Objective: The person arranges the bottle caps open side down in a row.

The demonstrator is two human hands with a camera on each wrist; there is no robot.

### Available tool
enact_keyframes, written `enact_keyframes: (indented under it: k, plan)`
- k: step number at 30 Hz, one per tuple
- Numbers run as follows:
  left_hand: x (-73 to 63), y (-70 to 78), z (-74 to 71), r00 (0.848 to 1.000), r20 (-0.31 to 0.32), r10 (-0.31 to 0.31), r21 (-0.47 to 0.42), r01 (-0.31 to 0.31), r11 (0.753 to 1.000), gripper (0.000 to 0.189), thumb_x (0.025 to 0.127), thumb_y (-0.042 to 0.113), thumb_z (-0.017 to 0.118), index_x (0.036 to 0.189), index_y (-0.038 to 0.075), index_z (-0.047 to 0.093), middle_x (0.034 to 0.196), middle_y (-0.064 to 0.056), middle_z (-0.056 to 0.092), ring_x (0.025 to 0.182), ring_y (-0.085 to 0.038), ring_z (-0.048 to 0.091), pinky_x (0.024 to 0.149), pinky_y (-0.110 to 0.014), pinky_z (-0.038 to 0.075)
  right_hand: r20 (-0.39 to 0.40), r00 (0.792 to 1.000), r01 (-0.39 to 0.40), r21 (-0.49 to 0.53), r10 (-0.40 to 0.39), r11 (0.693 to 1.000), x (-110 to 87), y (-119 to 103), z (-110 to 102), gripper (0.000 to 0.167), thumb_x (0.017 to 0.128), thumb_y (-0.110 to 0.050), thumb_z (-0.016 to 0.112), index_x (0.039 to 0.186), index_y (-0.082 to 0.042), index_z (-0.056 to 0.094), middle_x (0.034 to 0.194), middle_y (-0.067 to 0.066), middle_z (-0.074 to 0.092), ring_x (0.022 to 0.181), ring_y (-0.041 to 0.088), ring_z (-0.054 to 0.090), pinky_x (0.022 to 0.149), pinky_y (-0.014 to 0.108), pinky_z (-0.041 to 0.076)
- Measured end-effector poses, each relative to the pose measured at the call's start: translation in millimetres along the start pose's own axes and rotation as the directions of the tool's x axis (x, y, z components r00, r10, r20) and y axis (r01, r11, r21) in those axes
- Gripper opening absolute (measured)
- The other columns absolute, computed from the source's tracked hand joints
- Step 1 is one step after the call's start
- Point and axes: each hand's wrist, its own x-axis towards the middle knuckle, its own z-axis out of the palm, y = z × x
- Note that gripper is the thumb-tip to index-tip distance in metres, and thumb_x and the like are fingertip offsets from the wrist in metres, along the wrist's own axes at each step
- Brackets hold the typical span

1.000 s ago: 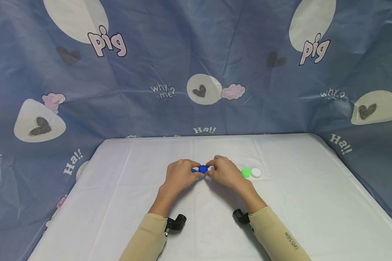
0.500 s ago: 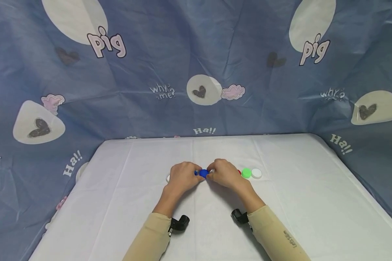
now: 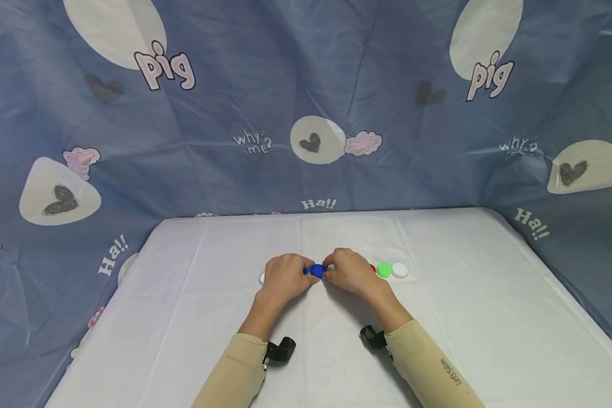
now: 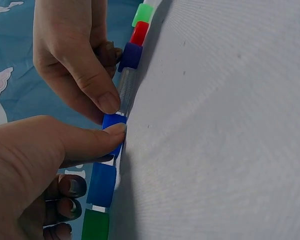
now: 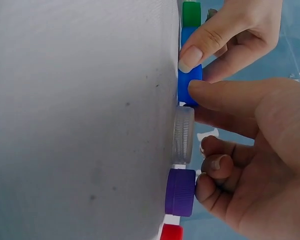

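Observation:
Between my two hands sits a blue bottle cap (image 3: 318,271), in a row of caps on the white cloth. My left hand (image 3: 285,277) pinches its left side, the thumb lying on the near face in the left wrist view. From the other side my right hand (image 3: 351,272) pinches the same cap, thumb in front and forefinger behind. Left of it stand another blue cap (image 4: 102,185) and a dark green cap (image 4: 96,225). To its right come a clear cap (image 5: 184,135) with ridged sides, a purple cap (image 5: 180,194) and a red cap (image 5: 171,233).
The row ends at the right with a light green cap (image 3: 384,270) and a white cap (image 3: 400,270). Another white cap (image 3: 262,278) peeks out past my left hand. A blue printed curtain (image 3: 306,187) hangs behind the white-covered table (image 3: 326,362).
Both hands and the blue cap came slightly toward me in the first half second, uncovering the white cap at the left and part of the red one. Since then they have hardly moved.

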Motion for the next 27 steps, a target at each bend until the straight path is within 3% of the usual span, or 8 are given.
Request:
enact_keyframes:
  k: [4,9,14,20,27]
  plan:
    - [-0.9,0.4,-0.7,1.000,0.009,-0.005,0.002,0.005,1.000,0.027,0.077,0.043,0.082,0.101,0.031,0.079,0.096,0.006,0.077,0.081,-0.019,0.070,0.057,-0.031,0.044,0.004,1.000,-0.004,-0.007,0.004,1.000,1.4,0.8,0.8,0.023,0.081,-0.022,0.079,0.102,-0.013,0.079,0.098,0.006,0.071,0.089,0.022,0.067,0.080,0.040,0.053]
    - [-2.3,-1.2,-7.8,0.997,0.061,-0.047,-0.003,0.047,0.999,0.042,0.078,0.047,0.081,0.116,0.031,0.075,0.113,0.003,0.075,0.099,-0.022,0.071,0.069,-0.037,0.051,0.025,1.000,-0.016,0.000,0.016,1.000,4.8,-3.1,1.5,0.027,0.081,-0.022,0.079,0.106,-0.012,0.077,0.101,0.007,0.070,0.087,0.020,0.064,0.082,0.040,0.053]
    - [-4.7,-7.8,-21.8,0.991,0.101,-0.087,-0.029,0.090,0.995,0.047,0.077,0.047,0.081,0.120,0.031,0.072,0.118,0.001,0.074,0.106,-0.025,0.069,0.073,-0.041,0.053,0.046,0.999,-0.014,0.002,0.014,1.000,10.0,-11.0,1.7,0.031,0.084,-0.023,0.077,0.112,-0.012,0.075,0.104,0.008,0.069,0.085,0.019,0.059,0.085,0.041,0.053]
    - [-6.0,-18.8,-31.1,0.984,0.131,-0.117,-0.025,0.121,0.992,0.047,0.080,0.047,0.079,0.124,0.032,0.070,0.126,0.001,0.070,0.112,-0.027,0.067,0.080,-0.045,0.054,0.055,0.998,0.005,0.008,-0.006,1.000,13.6,-18.2,1.0,0.033,0.084,-0.023,0.078,0.114,-0.012,0.074,0.105,0.006,0.070,0.090,0.020,0.063,0.086,0.041,0.053]
    - [-6.5,-27.0,-35.6,0.974,0.181,-0.136,-0.032,0.144,0.989,0.049,0.079,0.046,0.080,0.125,0.031,0.070,0.125,0.002,0.071,0.107,-0.027,0.068,0.074,-0.043,0.053,0.081,0.997,0.005,0.036,-0.008,0.999,17.9,-24.9,3.8,0.035,0.084,-0.023,0.078,0.117,-0.011,0.073,0.112,0.007,0.071,0.100,0.023,0.066,0.090,0.043,0.053]
